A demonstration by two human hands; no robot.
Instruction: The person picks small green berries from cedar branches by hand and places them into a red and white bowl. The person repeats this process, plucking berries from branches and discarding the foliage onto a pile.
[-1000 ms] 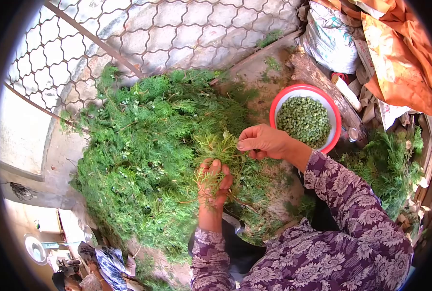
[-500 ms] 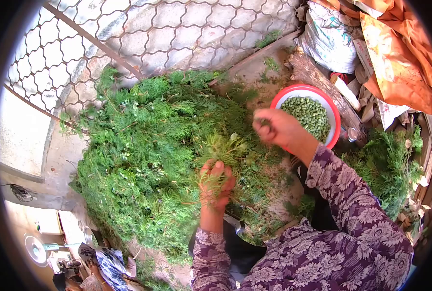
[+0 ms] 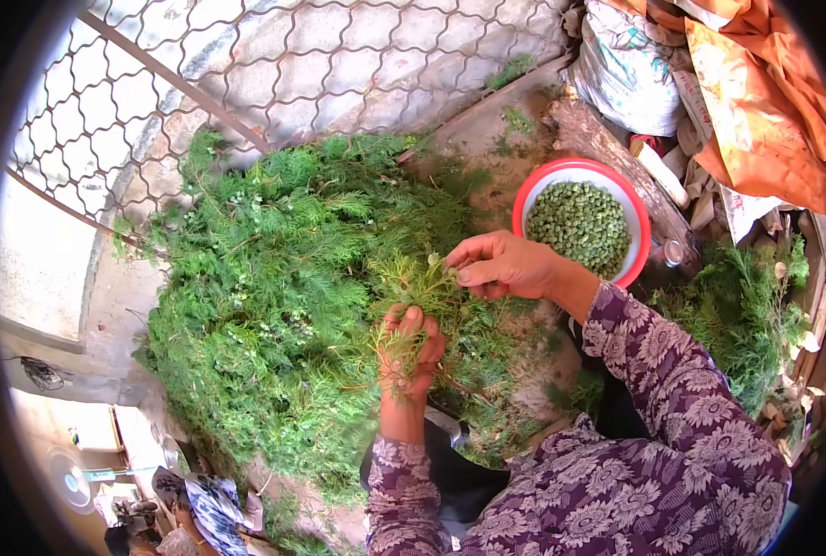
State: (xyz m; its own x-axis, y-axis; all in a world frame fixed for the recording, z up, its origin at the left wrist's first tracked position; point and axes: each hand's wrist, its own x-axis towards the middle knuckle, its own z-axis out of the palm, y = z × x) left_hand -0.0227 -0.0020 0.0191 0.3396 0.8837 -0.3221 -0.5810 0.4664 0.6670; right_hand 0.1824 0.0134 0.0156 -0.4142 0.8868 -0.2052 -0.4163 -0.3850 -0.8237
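My left hand is closed round the stems of a leafy conifer sprig, which spreads upward from the fist. My right hand pinches with thumb and forefinger at the sprig's right edge, on a small pale green cone; the fingertips partly cover it. Beyond the right wrist stands a red-rimmed basin, white inside, holding many small green cones. Under and left of both hands lies a wide heap of cut green conifer branches, some bearing pale cones.
Behind the heap runs a wire mesh fence. A log lies past the basin, near a white sack and an orange sheet. More greenery lies at right. Another person and a fan are at lower left.
My right hand has moved left and down from beside the basin to the sprig, its fingers now at a cone. My left hand keeps its hold, almost unmoved.
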